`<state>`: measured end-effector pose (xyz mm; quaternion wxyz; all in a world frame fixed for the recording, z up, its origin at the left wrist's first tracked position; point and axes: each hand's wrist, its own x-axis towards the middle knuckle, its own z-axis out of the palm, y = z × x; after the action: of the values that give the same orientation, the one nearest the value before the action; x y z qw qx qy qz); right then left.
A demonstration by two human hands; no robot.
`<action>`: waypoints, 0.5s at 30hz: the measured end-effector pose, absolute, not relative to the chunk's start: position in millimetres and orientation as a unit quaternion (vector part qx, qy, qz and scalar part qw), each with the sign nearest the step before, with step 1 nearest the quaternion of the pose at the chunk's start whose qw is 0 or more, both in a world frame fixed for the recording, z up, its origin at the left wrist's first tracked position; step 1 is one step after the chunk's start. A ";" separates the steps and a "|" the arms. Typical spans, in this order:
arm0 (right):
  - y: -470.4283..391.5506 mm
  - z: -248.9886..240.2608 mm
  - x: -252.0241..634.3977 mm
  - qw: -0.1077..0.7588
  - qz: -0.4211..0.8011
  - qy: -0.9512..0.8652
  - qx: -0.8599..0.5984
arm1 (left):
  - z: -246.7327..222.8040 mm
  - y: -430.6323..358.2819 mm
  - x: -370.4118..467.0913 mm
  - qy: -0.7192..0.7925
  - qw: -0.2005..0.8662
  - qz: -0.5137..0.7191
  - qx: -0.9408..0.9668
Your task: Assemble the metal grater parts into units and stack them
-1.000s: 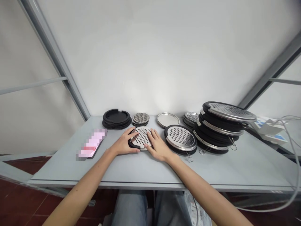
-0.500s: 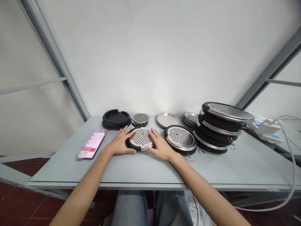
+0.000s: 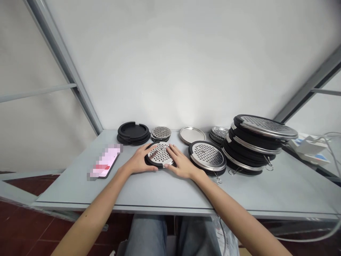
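A round grater [image 3: 160, 153], a perforated metal disc set in a black ring, lies on the table in front of me. My left hand [image 3: 141, 159] curves around its left side, the thumb at the front edge. On the right side, my right hand [image 3: 181, 164] rests its fingers over the metal and its thumb near the front rim. Just right of it sits a similar, larger grater [image 3: 207, 155] with a black rim and a wire loop at the front. Behind are a stack of black rings [image 3: 133, 132] and a stack of small grater discs [image 3: 161, 133].
Plain metal lids [image 3: 192, 135] and more perforated discs [image 3: 219, 133] lie along the wall. A tall, leaning stack of black-rimmed graters [image 3: 266, 126] stands at the right. A phone [image 3: 105, 164] lies at the left, and a white cable [image 3: 314, 239] hangs at the right edge.
The left hand has closed in a little over the grater's left side. The right hand stays nearly in place, and the camera view has shifted slightly.
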<state>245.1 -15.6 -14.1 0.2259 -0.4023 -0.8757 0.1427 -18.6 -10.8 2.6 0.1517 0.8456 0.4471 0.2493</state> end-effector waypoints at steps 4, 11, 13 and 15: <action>-10.4 -13.7 241.9 0.213 0.156 -0.876 -0.403 | 0.9 -8.9 -18.9 0.457 0.155 0.253 0.838; -5.7 -15.3 235.5 0.183 0.147 -0.883 -0.406 | 0.8 -5.6 -19.2 0.445 0.152 0.275 0.838; -4.2 -17.1 234.7 0.185 0.150 -0.882 -0.406 | 0.2 -5.3 -18.4 0.441 0.154 0.281 0.839; -3.0 -17.7 235.2 0.196 0.165 -0.878 -0.404 | -0.1 -4.7 -17.7 0.441 0.153 0.283 0.838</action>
<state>235.2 -3.0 -17.7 0.1964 -0.4036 -0.8783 0.1648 -17.7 -4.7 -0.1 0.1528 0.8382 0.4405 0.2830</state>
